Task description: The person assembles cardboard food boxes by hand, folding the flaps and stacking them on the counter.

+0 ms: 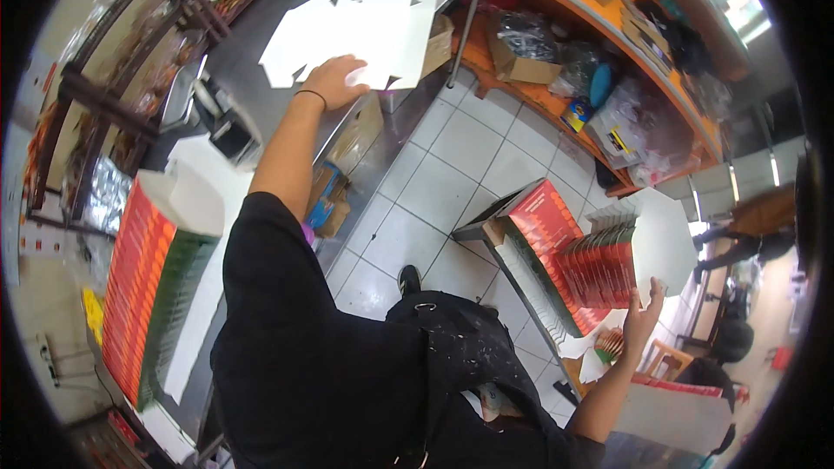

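My left hand [334,82] lies on the near edge of a flat, unfolded white carton [347,30], fingers stretched out over it. The carton rests white side up on a grey metal table [261,13]. Off to the right, my right hand [641,321] has its fingers apart against the near end of a row of nested red and green cartons [599,265]. A white panel [665,243] stands up at that row's right side. More red cartons [543,217] sit beside the row on a second table.
At left, a long row of red and green cartons [161,287] stands by a black-and-silver device [228,130]. An orange shelf [486,52] with bags and boxes runs along the far right. White tiled floor [434,182] lies between the tables. A dark rack [113,95] stands far left.
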`<state>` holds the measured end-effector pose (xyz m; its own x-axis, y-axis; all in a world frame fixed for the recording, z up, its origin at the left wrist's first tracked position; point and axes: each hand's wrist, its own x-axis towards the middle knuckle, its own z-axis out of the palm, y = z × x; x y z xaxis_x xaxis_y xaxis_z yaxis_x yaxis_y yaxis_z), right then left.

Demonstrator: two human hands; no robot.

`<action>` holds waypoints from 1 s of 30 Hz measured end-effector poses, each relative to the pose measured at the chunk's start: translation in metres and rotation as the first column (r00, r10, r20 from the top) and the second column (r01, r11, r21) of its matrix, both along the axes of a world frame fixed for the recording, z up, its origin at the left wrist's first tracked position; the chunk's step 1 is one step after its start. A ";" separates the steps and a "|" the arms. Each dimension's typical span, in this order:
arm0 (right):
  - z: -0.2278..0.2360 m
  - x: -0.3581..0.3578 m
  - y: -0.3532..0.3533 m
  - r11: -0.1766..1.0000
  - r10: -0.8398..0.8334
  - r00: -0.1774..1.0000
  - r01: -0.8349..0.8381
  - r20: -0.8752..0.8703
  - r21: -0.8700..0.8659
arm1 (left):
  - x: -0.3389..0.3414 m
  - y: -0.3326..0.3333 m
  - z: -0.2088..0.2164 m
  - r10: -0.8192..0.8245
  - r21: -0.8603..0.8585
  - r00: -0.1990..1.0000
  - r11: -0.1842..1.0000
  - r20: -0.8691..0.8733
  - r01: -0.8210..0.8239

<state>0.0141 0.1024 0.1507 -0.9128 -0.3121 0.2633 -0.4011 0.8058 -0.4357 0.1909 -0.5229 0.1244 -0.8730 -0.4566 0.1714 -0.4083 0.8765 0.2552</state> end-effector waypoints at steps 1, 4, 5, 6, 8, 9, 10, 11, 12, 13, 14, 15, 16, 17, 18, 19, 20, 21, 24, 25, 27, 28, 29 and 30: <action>0.000 0.008 0.003 1.000 -0.027 1.000 0.027 -0.004 0.001 | -0.005 -0.008 0.003 -0.059 0.127 0.990 0.991 0.128 0.043; -0.001 0.029 0.008 0.994 -0.096 0.994 0.098 0.053 -0.038 | -0.014 -0.022 0.009 -0.114 0.116 0.980 0.989 0.166 0.095; -0.003 0.034 0.009 0.988 -0.120 0.987 0.129 0.105 -0.089 | -0.016 -0.024 0.011 -0.120 0.153 0.975 0.984 0.187 0.091; -0.006 0.038 0.010 0.977 -0.133 0.978 0.156 0.159 -0.143 | -0.013 -0.023 0.014 -0.131 0.139 0.982 0.984 0.135 0.112; -0.013 0.042 0.022 0.970 -0.150 0.965 0.186 0.217 -0.155 | -0.020 -0.020 0.017 -0.100 0.175 0.985 0.982 0.139 0.075; -0.016 0.043 0.028 0.967 -0.171 0.963 0.205 0.210 -0.152 | -0.026 -0.019 0.019 -0.060 0.212 0.988 0.977 0.144 0.028; -0.017 0.044 0.033 0.977 -0.164 0.969 0.186 0.182 -0.108 | -0.033 -0.014 0.018 -0.032 0.160 0.994 0.987 0.106 0.015; -0.022 0.049 0.044 0.980 -0.176 0.972 0.188 0.159 -0.067 | -0.042 -0.012 0.015 -0.071 0.161 0.993 0.986 0.099 0.054; -0.037 0.044 0.062 0.980 -0.190 0.977 0.194 0.096 -0.036 | -0.047 -0.016 0.007 -0.076 0.095 0.996 0.993 0.038 0.073; -0.036 0.034 0.057 0.976 -0.198 0.970 0.209 0.141 -0.069 | -0.049 -0.021 -0.004 -0.085 0.027 0.996 0.996 -0.023 0.086; -0.020 0.011 0.026 0.997 0.072 0.987 -0.068 -0.141 0.038 | -0.035 -0.043 -0.025 -0.174 -0.035 0.971 0.985 -0.163 0.171; -0.002 -0.004 0.000 0.995 0.022 0.987 -0.006 -0.157 0.103 | -0.019 -0.053 -0.034 -0.202 -0.097 0.959 0.978 -0.201 0.185; -0.020 -0.047 0.025 0.977 0.090 0.960 -0.034 -0.265 0.209 | -0.023 -0.032 -0.012 -0.043 0.073 0.997 0.996 -0.066 0.048; -0.020 -0.068 0.028 0.974 0.052 0.957 0.015 -0.286 0.226 | -0.010 -0.025 0.000 -0.008 0.005 1.000 1.000 -0.023 0.008; -0.022 -0.096 0.008 0.919 -0.082 0.996 0.065 0.029 0.388 | 0.004 -0.018 0.002 0.029 -0.082 0.997 0.996 0.069 -0.023; -0.024 -0.135 -0.002 0.847 -0.254 0.920 0.063 0.297 0.528 | 0.007 -0.021 -0.008 0.063 -0.147 0.994 0.988 0.087 -0.050; -0.061 -0.171 0.036 0.851 -0.257 0.787 -0.091 0.561 0.517 | -0.014 -0.002 -0.005 0.003 -0.089 0.999 0.996 -0.046 -0.008; -0.094 -0.173 0.039 0.751 0.130 0.988 -0.041 -0.088 0.659 | -0.022 0.021 0.002 0.009 -0.094 0.995 0.995 -0.098 -0.019; -0.046 -0.151 -0.011 0.876 -0.226 0.815 -0.068 0.533 0.477 | 0.022 0.047 0.014 0.085 -0.181 0.980 0.976 -0.180 -0.118; -0.028 -0.138 -0.008 0.966 -0.234 0.594 0.050 0.770 0.255 | 0.035 0.052 0.024 0.076 -0.213 0.962 0.968 -0.261 -0.134; -0.047 -0.107 0.007 0.940 -0.182 0.761 -0.051 0.622 0.338 | 0.034 0.083 0.037 0.022 -0.297 0.950 0.947 -0.312 -0.120; -0.051 -0.096 0.008 0.895 -0.061 0.914 -0.127 0.400 0.428 | 0.015 0.119 0.030 0.018 -0.197 0.948 0.977 -0.317 -0.084; -0.052 -0.078 0.002 0.949 -0.062 0.882 -0.093 0.467 0.301 | -0.004 0.157 0.019 0.019 -0.098 0.949 0.994 -0.314 -0.053; -0.062 -0.071 0.002 0.938 -0.043 0.911 -0.105 0.410 0.331 | -0.025 0.193 -0.005 -0.002 0.182 0.949 0.981 -0.316 0.063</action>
